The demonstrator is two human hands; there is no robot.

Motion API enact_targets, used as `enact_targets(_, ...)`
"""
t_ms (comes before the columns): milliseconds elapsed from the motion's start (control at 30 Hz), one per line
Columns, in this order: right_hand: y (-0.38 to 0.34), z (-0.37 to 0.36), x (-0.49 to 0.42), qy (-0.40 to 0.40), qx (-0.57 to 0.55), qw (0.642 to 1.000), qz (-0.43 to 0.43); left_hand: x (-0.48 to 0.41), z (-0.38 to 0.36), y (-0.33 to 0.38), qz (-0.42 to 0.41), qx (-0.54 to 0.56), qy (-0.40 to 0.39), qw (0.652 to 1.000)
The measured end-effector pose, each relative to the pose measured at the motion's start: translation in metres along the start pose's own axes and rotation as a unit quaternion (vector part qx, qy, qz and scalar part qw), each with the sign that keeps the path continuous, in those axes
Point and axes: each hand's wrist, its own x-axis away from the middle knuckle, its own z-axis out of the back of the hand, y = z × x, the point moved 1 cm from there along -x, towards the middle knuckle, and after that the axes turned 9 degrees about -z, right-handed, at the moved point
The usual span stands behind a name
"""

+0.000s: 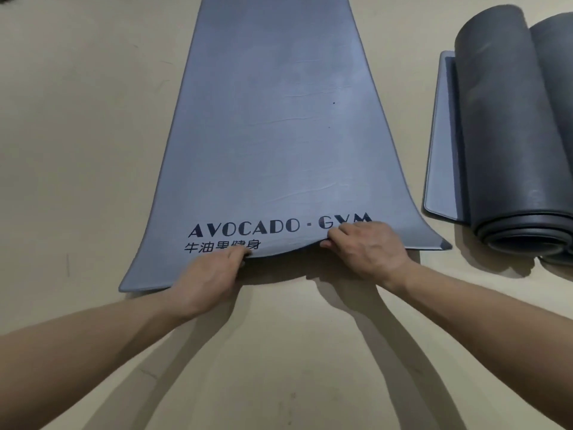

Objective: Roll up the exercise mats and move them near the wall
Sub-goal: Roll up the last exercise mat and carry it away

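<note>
A grey-blue exercise mat (273,119) lies flat on the beige floor, stretching away from me, with "AVOCADO · GYM" printed near its close end. My left hand (210,274) pinches the near edge left of centre. My right hand (366,246) pinches the same edge right of centre, covering part of the print. Between the hands the edge is lifted a little off the floor. To the right lies a rolled dark grey mat (511,135), its loose end flat beside it.
A second dark roll (558,88) shows at the right edge behind the first. Bare beige floor (77,135) spreads left of the flat mat and in front of me. No wall is visible.
</note>
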Motion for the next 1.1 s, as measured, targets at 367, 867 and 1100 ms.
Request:
enact_targets(367, 0.004, 0.017, -0.001, 0.055, 0.109, 0.989, 0.077, -0.048, 0.057, -0.006, 0.132, 0.053, 0.18, 0.973)
enact_targets(867, 0.016, -0.028, -0.045, -0.165, 0.108, 0.978, -0.07, -0.056, 0.018, -0.05, 0.032, -0.134, 0.096, 0.986)
enact_targets(1100, 0.02, -0.043, -0.058, -0.205, 0.082, 0.973, -0.072, -0.073, 0.004, -0.056, 0.025, -0.14, 0.05, 0.989)
